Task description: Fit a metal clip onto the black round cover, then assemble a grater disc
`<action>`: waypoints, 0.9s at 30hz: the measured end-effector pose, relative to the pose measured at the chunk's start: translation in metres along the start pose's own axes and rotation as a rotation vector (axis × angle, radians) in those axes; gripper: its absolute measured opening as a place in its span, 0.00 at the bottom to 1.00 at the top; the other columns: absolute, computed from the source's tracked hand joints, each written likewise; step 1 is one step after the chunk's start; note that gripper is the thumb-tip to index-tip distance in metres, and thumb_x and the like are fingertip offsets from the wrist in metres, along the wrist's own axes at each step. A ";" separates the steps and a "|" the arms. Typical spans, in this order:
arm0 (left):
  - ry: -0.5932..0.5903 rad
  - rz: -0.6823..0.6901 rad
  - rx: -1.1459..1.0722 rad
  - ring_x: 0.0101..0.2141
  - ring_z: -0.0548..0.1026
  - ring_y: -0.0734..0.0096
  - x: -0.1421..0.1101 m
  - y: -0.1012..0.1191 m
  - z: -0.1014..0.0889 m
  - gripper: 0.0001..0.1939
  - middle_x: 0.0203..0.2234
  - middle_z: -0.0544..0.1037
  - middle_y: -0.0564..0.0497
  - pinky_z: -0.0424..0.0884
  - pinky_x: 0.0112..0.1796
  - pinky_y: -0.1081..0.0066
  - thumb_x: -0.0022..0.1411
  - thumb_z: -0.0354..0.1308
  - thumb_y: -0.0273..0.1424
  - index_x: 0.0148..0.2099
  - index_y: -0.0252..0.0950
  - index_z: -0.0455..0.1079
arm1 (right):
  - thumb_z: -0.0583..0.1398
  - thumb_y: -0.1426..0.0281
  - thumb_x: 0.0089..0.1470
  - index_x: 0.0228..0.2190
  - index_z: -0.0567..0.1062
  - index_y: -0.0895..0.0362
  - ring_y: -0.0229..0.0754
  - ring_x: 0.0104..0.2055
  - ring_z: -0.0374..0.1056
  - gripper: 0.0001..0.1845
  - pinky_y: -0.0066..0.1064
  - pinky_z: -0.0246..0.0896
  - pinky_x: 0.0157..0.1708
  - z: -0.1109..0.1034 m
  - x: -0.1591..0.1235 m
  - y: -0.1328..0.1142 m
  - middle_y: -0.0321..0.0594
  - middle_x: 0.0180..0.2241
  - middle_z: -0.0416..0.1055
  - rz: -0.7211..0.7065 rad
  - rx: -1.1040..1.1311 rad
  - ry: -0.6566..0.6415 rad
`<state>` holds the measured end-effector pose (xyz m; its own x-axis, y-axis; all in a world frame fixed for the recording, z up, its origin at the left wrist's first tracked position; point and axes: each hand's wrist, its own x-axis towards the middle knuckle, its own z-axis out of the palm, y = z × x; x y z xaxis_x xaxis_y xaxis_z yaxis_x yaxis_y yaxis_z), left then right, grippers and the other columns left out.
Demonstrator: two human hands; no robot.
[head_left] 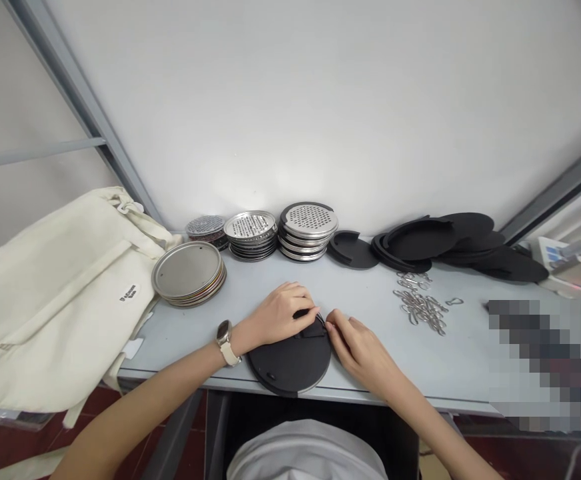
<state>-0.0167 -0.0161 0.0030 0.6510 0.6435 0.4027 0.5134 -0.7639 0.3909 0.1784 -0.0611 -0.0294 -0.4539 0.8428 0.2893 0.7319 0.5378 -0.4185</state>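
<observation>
A round black disc (290,363) lies at the table's front edge, a small slot near its lower rim. My left hand (286,313), with a watch at its wrist, rests over the disc's far part, its fingers curled and its thumb at the far right rim. At that same rim, my right hand (353,340) pinches a small metal clip (320,320), mostly hidden by the fingertips. The clip's kind is hard to make out, though several silver carabiner clips (423,310) lie in a loose heap to the right.
Along the wall stand stacked grater discs (250,227), black-rimmed grater discs (310,220) and dark patterned discs (205,225). Plain metal discs (188,270) are piled nearer, beside a cream bag (70,293). Black holders (420,240) overlap at back right, near a white device (570,267).
</observation>
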 end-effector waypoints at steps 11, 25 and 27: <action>-0.073 -0.005 -0.093 0.39 0.71 0.69 0.001 -0.002 -0.004 0.09 0.34 0.76 0.50 0.62 0.46 0.67 0.66 0.52 0.32 0.36 0.35 0.71 | 0.45 0.68 0.65 0.35 0.62 0.53 0.41 0.27 0.66 0.08 0.29 0.60 0.26 0.001 0.002 0.004 0.38 0.29 0.72 0.026 0.053 0.008; -0.093 -0.015 -0.154 0.39 0.72 0.68 0.002 0.001 -0.006 0.07 0.34 0.76 0.50 0.64 0.45 0.67 0.66 0.51 0.31 0.39 0.35 0.69 | 0.45 0.69 0.65 0.35 0.63 0.53 0.41 0.26 0.66 0.09 0.29 0.59 0.26 -0.002 0.002 0.003 0.37 0.27 0.71 0.027 0.057 -0.005; -0.087 -0.022 -0.171 0.39 0.72 0.68 0.002 0.001 -0.006 0.06 0.34 0.76 0.50 0.65 0.45 0.67 0.66 0.51 0.30 0.40 0.35 0.69 | 0.45 0.69 0.65 0.35 0.63 0.53 0.41 0.27 0.66 0.09 0.29 0.59 0.26 -0.002 0.002 0.003 0.38 0.28 0.71 0.021 0.058 -0.006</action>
<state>-0.0185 -0.0150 0.0091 0.6902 0.6479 0.3223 0.4306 -0.7257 0.5367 0.1804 -0.0577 -0.0285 -0.4415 0.8541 0.2751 0.7108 0.5200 -0.4737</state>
